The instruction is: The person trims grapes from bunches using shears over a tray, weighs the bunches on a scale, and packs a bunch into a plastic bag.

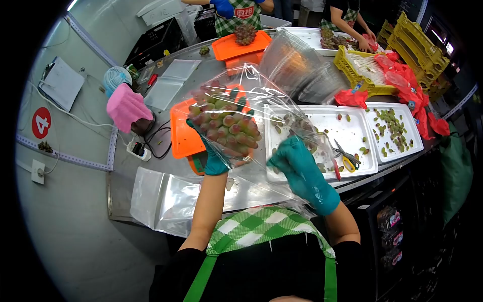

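Note:
A bunch of red and green grapes (224, 121) is inside a clear plastic bag (261, 86), raised over the bench in front of me. My left hand (215, 159), in a teal glove, supports the bagged bunch from its left and underside; its fingers are partly hidden behind the fruit. The loose film spreads to the right, where my right hand (298, 162), also gloved in teal, is closed at the film's edge with bent fingers. Just below and behind the bunch is an orange scale (182, 132).
White trays (371, 146) with loose grapes lie to the right, one holding scissors (347, 160). Flat clear bags (150, 194) lie front left. Behind are an orange tray (221, 49), stacked clear containers (322, 83), a yellow crate (370, 86) and two people working.

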A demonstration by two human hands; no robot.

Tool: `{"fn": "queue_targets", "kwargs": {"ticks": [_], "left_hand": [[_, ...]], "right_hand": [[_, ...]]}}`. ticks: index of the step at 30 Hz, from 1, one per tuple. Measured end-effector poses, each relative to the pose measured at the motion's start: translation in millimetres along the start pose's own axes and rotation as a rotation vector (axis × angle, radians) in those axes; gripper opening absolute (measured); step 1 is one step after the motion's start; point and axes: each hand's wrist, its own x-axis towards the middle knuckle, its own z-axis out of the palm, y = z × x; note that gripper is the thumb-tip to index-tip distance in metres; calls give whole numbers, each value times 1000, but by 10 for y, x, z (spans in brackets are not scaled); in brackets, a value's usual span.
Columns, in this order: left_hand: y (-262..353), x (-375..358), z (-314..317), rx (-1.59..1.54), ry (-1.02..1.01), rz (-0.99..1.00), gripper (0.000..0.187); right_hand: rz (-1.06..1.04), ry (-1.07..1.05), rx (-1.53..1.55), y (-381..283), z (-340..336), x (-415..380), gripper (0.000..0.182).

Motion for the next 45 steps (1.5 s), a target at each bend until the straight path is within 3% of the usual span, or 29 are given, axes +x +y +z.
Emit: {"fn": "queue_targets", "kwargs": {"ticks": [2,3,5,7,9,10,11,13,14,15,19,22,30,38,45], "left_hand": [[67,6,-64,-43,111,100,57],[111,2,-107,-75,164,139,57],[203,-26,-209,-138,238,185,57],[289,-49,-304,-191,252,159,57],[330,-48,-328,-241,209,68,57],[330,-52,-319,-262,176,15,57],[324,-56,-294,-282,143,-30,57],[305,-70,-222,-324,87,-100,57],[273,-50,-190,-347,65,-121,56],[246,-54,-130,-364,47,-133,56],[65,-11,82,-409,-25,-218,56],[10,-3,216,-427,-67,-244,56],[-78,-52,393,-447,-40,-145,56],[-33,-47,447,-444,38,61,56],[-48,-89,352,-408,83,31,56]], "right_hand": [[108,-80,257,28,-77,-204,7],[268,-205,416,6,-193,-294,7],[107,-356,396,191,-428,-471,7],[382,-161,648,289,-585,-744,7],[377,37,687,712,-686,-988,8],[673,260,624,864,-686,-1060,10],[777,343,178,1211,-618,-1224,37],[483,195,-1154,1235,-554,-1229,80],[533,127,-507,1247,-577,-1205,99],[544,272,-101,927,-420,-949,103],[570,163,438,501,134,-480,93],[537,73,621,341,332,-392,83],[423,-71,867,116,67,-525,59],[264,64,1213,108,84,-263,38],[90,217,1476,287,137,55,29]]}}
